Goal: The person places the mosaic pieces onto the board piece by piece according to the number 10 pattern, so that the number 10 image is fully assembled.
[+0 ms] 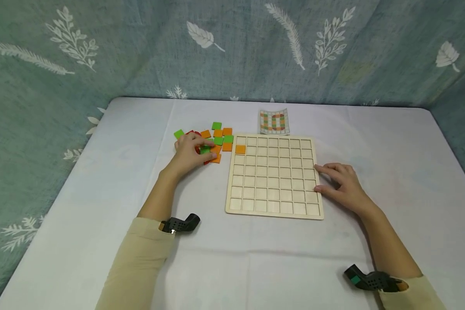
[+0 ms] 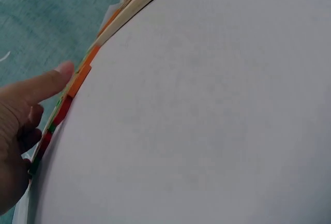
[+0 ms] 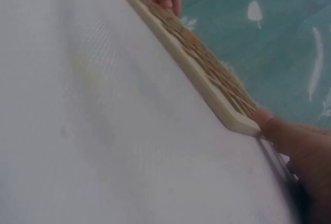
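Observation:
A square wooden grid board [image 1: 273, 172] lies on the table, with one orange tile [image 1: 240, 149] in its leftmost column, second row from the far side. Left of the board is a loose heap of green, orange and red tiles [image 1: 218, 141]. My left hand [image 1: 189, 150] is over the heap's near left part, its thumb tip right at an orange tile [image 2: 79, 81] in the left wrist view. Thumb and index finger spread apart, my right hand [image 1: 342, 186] touches the board's right edge. The board's corner [image 3: 240, 124] shows beside the right thumb in the right wrist view.
A small card [image 1: 274, 122] with a coloured grid pattern lies just beyond the board's far edge. Both wrists wear black camera mounts, the left one [image 1: 182, 224] hanging over the white cloth [image 1: 286, 267]. Behind the table hangs a leaf-patterned green curtain [image 1: 240, 69].

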Motion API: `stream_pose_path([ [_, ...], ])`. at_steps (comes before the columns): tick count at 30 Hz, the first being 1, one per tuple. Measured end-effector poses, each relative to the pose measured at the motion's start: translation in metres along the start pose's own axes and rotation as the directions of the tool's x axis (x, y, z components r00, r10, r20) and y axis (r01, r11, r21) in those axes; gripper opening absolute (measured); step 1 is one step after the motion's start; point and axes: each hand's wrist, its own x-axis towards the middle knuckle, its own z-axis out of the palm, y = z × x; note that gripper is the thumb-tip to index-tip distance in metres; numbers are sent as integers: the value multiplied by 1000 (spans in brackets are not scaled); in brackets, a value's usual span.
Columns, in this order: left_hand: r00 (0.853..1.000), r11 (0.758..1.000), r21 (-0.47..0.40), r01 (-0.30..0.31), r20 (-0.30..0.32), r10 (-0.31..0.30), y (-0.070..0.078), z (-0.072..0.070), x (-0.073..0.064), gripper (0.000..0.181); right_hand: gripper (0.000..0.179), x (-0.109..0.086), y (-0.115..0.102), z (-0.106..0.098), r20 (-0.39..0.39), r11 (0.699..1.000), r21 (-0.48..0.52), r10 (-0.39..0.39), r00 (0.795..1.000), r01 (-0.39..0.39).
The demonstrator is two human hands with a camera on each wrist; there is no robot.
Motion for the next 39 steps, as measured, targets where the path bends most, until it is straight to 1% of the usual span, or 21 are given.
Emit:
stream_pose_path([
  [3, 998, 1000, -8, -12, 62, 12, 1, -3, -4, 41, 56, 0, 0, -1, -5, 1000, 5, 6, 1000, -6],
  [5, 996, 999, 5, -31, 84, 31, 1, -3, -5, 39, 56, -1, 0, -1, -11, 1000, 10, 11, 1000, -11],
  [10, 991, 995, 45, -87, 108, 81, -2, -2, -9, 34, 56, -2, 0, 1, -7, 1000, 12, 9, 1000, -9],
  [14, 987, 991, 72, -112, 128, 103, -3, -1, -11, 34, 57, -1, 0, 2, -7, 1000, 7, 2, 1000, -2],
  [16, 986, 989, 83, -126, 120, 116, -2, 0, -10, 34, 57, 0, 0, 2, -8, 1000, 7, 3, 1000, -2],
  [18, 983, 982, 97, -161, 107, 151, -1, 1, -10, 33, 58, 0, 0, 2, -7, 1000, 7, 5, 1000, -5],
  [20, 975, 972, 107, -211, 95, 202, -1, 3, -9, 31, 59, 0, 0, 2, -5, 1000, 8, 13, 1000, -13],
  [23, 954, 947, 123, -298, 77, 290, 0, 6, -8, 28, 60, 0, -1, 2, -4, 1000, 14, 26, 1000, -26],
  [25, 942, 934, 125, -334, 65, 329, 0, 9, -7, 27, 61, 0, -2, 2, -4, 999, 16, 31, 1000, -31],
  [27, 934, 925, 126, -358, 46, 355, 1, 11, -5, 26, 61, 0, -2, 2, -5, 999, 18, 28, 1000, -28],
  [31, 917, 912, 95, -398, 6, 399, 4, 16, -3, 25, 59, 0, -1, 2, -8, 1000, 17, 10, 1000, -10],
  [34, 904, 902, 72, -426, -8, 427, 8, 21, -1, 24, 58, 0, 0, 1, -11, 1000, 17, -6, 1000, 6],
  [39, 896, 895, 42, -445, 1, 445, 17, 31, 4, 25, 58, -1, 1, 2, -4, 1000, 16, -1, 1000, 1],
])
